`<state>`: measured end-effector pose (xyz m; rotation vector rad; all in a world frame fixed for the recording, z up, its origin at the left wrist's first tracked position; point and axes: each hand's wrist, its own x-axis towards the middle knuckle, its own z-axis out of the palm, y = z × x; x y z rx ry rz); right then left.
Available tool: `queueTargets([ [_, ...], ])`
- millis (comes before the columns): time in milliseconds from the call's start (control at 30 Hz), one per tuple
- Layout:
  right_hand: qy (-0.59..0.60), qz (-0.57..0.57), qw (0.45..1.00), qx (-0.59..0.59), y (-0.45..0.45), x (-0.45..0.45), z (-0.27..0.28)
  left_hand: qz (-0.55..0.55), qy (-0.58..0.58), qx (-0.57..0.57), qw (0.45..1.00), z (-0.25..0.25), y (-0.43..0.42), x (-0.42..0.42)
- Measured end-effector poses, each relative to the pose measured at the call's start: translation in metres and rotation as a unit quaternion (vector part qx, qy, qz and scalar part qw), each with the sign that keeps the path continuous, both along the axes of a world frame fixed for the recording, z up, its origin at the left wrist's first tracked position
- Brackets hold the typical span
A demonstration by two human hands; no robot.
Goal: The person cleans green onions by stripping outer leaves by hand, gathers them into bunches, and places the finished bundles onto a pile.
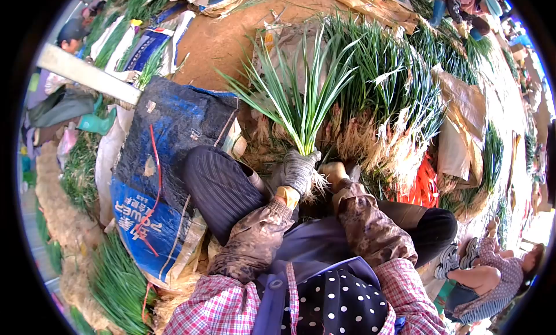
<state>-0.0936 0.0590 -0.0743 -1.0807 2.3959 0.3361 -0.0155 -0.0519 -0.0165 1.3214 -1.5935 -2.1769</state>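
Observation:
My left hand [299, 171], in a grey knitted glove, is closed around the base of a bunch of green onions [304, 97]. Their long leaves fan upward and away from me, and pale stringy roots [316, 187] hang out below the fist. Close to these roots on the right is my right hand [333, 174], in a tan glove; its fingers are too hidden to read. Beyond both hands lies a large heap of green onions [388, 74], with tangled roots [382, 138] facing me.
A blue and black sack [168, 178] covers the ground at my left. Red plastic strips [421, 187] lie to the right under a brown paper sheet [460, 129]. More green onions [119, 277] are at lower left. Other people sit at both sides, including a person [492, 271] at right.

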Motion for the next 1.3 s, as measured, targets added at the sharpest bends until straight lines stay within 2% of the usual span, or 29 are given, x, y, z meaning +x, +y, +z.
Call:
queueTargets([
  [100, -0.084, -0.239, 0.957, -0.144, 0.010, -0.016, -0.034, 0.033, 0.016, 0.055, 0.998, -0.015, 0.001, -0.004],
  [133, -0.112, -0.316, 0.923, -0.188, 0.012, -0.019, -0.042, 0.043, 0.054, 0.134, 0.989, -0.019, -0.001, -0.001],
  [200, -0.064, -0.406, 0.882, -0.229, 0.006, -0.032, -0.049, 0.040, 0.048, 0.133, 0.989, -0.029, -0.001, 0.000],
  [233, 0.011, -0.421, 0.878, -0.227, -0.006, -0.048, -0.043, 0.036, 0.046, 0.131, 0.990, -0.034, -0.002, 0.000],
  [300, -0.091, -0.422, 0.835, -0.341, -0.010, -0.092, -0.114, 0.007, 0.000, 0.149, 0.989, -0.038, -0.005, 0.000],
  [367, -0.127, -0.387, 0.841, -0.355, -0.009, -0.110, -0.127, -0.013, -0.015, 0.173, 0.985, -0.040, -0.007, 0.000],
  [433, -0.099, -0.323, 0.903, -0.266, -0.007, -0.113, -0.092, -0.011, 0.004, 0.160, 0.987, -0.048, -0.010, 0.001],
  [500, -0.131, -0.387, 0.825, -0.390, -0.001, -0.100, -0.098, -0.004, 0.011, 0.142, 0.990, -0.045, -0.009, 0.000],
  [567, 0.010, -0.258, 0.930, -0.261, -0.005, -0.054, 0.005, -0.026, -0.059, 0.097, 0.993, -0.030, -0.012, -0.006],
  [633, 0.035, -0.225, 0.937, -0.264, 0.000, -0.017, 0.030, -0.041, -0.139, 0.092, 0.985, -0.022, -0.013, -0.011],
  [667, 0.005, -0.188, 0.944, -0.271, 0.006, -0.002, 0.044, 0.000, -0.105, 0.106, 0.989, -0.054, -0.007, -0.012],
  [700, -0.024, -0.151, 0.948, -0.279, 0.012, 0.010, 0.057, -0.034, -0.132, 0.082, 0.987, -0.021, -0.010, -0.013],
  [767, -0.109, -0.111, 0.945, -0.288, 0.018, 0.021, 0.071, -0.026, -0.093, 0.066, 0.993, -0.028, -0.005, -0.013],
  [800, -0.172, -0.135, 0.914, -0.341, 0.025, 0.017, 0.064, -0.015, -0.070, 0.077, 0.994, -0.028, -0.004, -0.011],
  [867, -0.295, -0.279, 0.840, -0.360, 0.029, -0.001, 0.029, 0.005, -0.021, 0.098, 0.995, -0.026, -0.003, -0.010],
  [900, -0.343, -0.362, 0.783, -0.371, 0.029, -0.011, 0.013, -0.014, -0.071, 0.092, 0.993, -0.024, -0.003, -0.011],
  [933, -0.463, -0.420, 0.654, -0.426, 0.012, -0.015, 0.032, -0.036, -0.120, 0.085, 0.989, -0.022, -0.004, -0.013],
  [967, -0.488, -0.520, 0.598, -0.367, 0.004, -0.019, 0.055, -0.058, -0.169, 0.077, 0.981, -0.020, -0.004, -0.015],
  [1033, -0.491, -0.538, 0.503, -0.465, -0.005, -0.027, -0.013, -0.041, -0.121, 0.099, 0.987, -0.022, -0.002, -0.012],
  [1133, -0.438, -0.565, 0.558, -0.422, -0.020, -0.020, -0.010, -0.007, -0.054, 0.112, 0.992, -0.022, -0.002, -0.008],
  [1167, -0.366, -0.587, 0.615, -0.379, -0.022, -0.019, -0.009, -0.003, -0.006, 0.137, 0.991, -0.020, -0.001, -0.004],
  [1233, -0.301, -0.498, 0.757, -0.297, -0.013, -0.010, -0.018, 0.002, 0.094, 0.186, 0.978, -0.017, 0.000, 0.000],
  [1267, -0.263, -0.447, 0.817, -0.253, -0.007, -0.006, -0.031, 0.011, 0.116, 0.181, 0.977, -0.032, 0.000, -0.004],
  [1300, -0.284, -0.296, 0.877, -0.251, 0.016, -0.014, -0.138, 0.026, 0.113, 0.187, 0.975, -0.028, -0.002, -0.006],
])
